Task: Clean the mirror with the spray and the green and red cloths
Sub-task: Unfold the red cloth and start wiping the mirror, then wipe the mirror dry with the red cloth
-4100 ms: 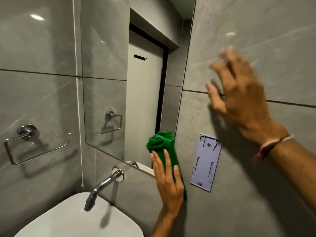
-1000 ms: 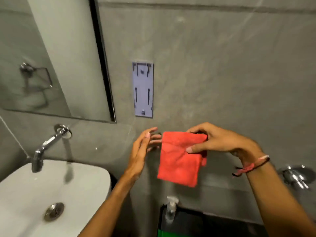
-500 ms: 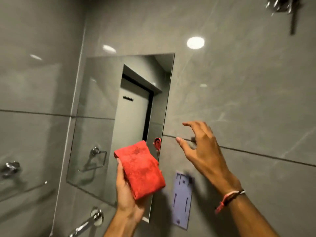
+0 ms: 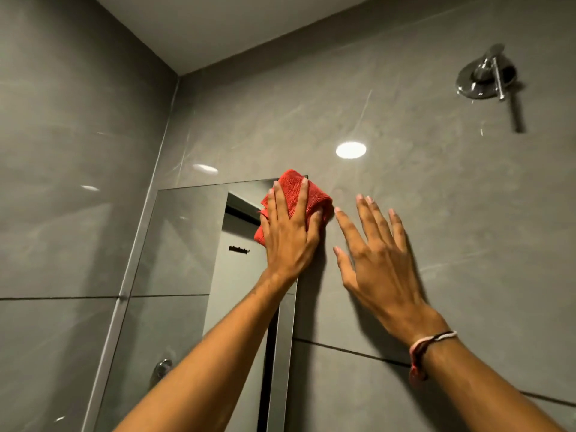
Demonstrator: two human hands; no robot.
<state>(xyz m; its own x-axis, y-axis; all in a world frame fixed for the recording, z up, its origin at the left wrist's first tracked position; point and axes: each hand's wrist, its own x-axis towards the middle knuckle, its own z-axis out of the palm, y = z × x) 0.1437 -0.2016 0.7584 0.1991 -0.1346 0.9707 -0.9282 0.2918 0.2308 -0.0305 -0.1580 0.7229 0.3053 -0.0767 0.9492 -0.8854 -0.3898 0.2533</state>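
Observation:
The frameless mirror (image 4: 187,260) hangs on the grey tiled wall, left of centre. My left hand (image 4: 290,235) presses the folded red cloth (image 4: 294,190) flat against the mirror's top right corner, fingers spread over it. My right hand (image 4: 377,254) rests open on the tile just right of the mirror's edge, fingers apart, holding nothing. A red and white string band circles that wrist. The spray and the green cloth are out of view.
A chrome wall fitting (image 4: 486,77) with a hanging rod sits high at the upper right. The side wall (image 4: 71,182) meets the mirror wall close to the mirror's left edge. The mirror reflects a door and a small hook.
My left hand has carried the red cloth from the mirror's lower right up to its top right corner. My right hand has gone flat on the tile. The view has tilted upward.

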